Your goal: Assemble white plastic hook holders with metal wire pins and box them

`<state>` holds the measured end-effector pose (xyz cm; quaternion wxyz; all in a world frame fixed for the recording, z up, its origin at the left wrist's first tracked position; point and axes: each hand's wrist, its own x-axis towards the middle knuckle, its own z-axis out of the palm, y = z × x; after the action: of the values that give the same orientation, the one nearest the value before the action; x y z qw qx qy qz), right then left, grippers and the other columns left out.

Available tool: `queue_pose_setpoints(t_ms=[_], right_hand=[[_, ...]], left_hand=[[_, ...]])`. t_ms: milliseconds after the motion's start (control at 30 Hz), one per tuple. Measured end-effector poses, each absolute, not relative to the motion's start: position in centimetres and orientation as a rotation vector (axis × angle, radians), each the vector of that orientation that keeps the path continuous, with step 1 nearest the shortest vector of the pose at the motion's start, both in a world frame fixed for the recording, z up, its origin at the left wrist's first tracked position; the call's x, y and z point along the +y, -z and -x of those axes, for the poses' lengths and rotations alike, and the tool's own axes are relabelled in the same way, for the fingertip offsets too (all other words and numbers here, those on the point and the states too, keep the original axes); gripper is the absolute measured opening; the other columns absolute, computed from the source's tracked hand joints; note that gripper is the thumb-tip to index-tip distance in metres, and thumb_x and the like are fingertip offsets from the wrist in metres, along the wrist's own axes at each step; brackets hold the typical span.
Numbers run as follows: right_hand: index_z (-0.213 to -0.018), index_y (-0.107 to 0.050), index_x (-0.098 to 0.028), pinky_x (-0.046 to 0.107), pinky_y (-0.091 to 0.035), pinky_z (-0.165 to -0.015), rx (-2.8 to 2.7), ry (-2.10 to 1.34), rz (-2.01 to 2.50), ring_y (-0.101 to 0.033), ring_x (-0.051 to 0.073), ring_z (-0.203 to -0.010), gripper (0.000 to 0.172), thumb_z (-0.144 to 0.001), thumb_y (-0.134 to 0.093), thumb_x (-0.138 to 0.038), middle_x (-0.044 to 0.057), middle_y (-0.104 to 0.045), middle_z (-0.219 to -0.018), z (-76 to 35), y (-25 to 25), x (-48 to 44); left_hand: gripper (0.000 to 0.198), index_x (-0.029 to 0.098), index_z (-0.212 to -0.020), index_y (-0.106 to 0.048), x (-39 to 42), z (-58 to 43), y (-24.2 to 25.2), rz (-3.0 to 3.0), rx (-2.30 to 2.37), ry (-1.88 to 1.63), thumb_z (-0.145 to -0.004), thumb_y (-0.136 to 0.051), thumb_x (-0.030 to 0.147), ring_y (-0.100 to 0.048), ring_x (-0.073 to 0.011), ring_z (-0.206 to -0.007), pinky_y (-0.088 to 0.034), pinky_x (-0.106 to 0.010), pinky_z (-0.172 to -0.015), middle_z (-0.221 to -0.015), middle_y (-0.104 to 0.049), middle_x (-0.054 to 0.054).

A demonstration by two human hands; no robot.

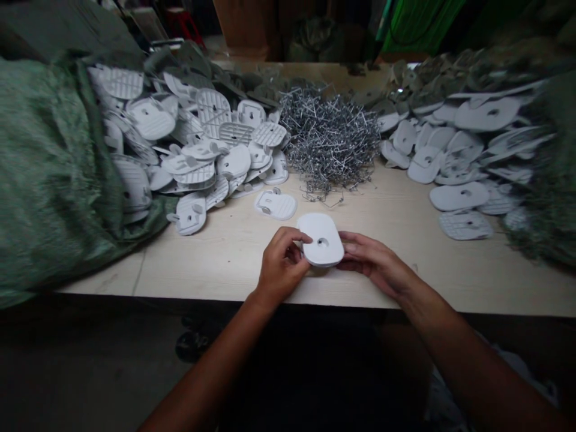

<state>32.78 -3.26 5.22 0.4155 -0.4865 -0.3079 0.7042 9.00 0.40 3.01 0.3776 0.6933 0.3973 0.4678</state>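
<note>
White plastic plate (pixel 320 240) held between both hands just above the near edge of the table (pixel 216 264), smooth face up, with a small hole near its middle. Left hand (pixel 281 267) closed on the plate's left edge, thumb on top and fingers curled underneath. Right hand (pixel 375 264) flatter, fingers stretched along the plate's right edge and touching it. Thumb hidden, so cannot tell whether gripping or only steadying.

Just beyond the plate, alone on the wood, a ribbed plate (pixel 275 204) lying grid side up. Farther back, in the middle, a tangled pile of wire clips (pixel 330 141). Left of that, a heap of ribbed plates (pixel 198 144) spilling from a green sack (pixel 49 174). Right of it, a heap of smooth plates (pixel 463 144), well apart from the hands.

Seems to be the stage of handling and lining up one piece, with nothing yet fitted into its hole. Judging by the layout, calls next for a free hand. Means keeping the plate steady and level with one hand while letting go with the other and reaching forward, over the lone ribbed plate, toward the wire or a mating piece, without knocking the heaps.
</note>
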Motion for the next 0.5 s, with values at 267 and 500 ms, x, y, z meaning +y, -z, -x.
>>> queue_pose_setpoints(t_ms=[267, 500], right_hand=[[-0.125, -0.079, -0.025, 0.05, -0.055, -0.115, -0.745, -1.684, 1.247, -0.075, 0.031, -0.121, 0.057, -0.073, -0.099, -0.036, 0.01, -0.079, -0.132, -31.1, -5.2, -4.1], [-0.125, -0.082, -0.03, 0.053, -0.06, -0.105, -0.939, -1.678, 1.632, -0.077, 0.038, -0.117, 0.069, -0.059, -0.103, -0.034, 0.013, -0.081, -0.127, -40.4, -7.8, -7.7]], left_hand=[[0.05, 0.027, -0.137, -0.062, 0.0, -8.5, -4.2, -1.954, 0.996, -0.992, -0.091, -0.07, 0.009, -0.069, -0.0158, -0.091, -0.061, -0.031, -0.081, -0.125, -0.068, -0.007], [0.048, 0.024, -0.139, -0.065, 4.8, -1.9, -3.5, -1.845, 1.377, -0.923, -0.092, -0.076, 0.026, -0.067, -0.0135, -0.075, -0.058, -0.031, -0.071, -0.12, -0.071, -0.008]])
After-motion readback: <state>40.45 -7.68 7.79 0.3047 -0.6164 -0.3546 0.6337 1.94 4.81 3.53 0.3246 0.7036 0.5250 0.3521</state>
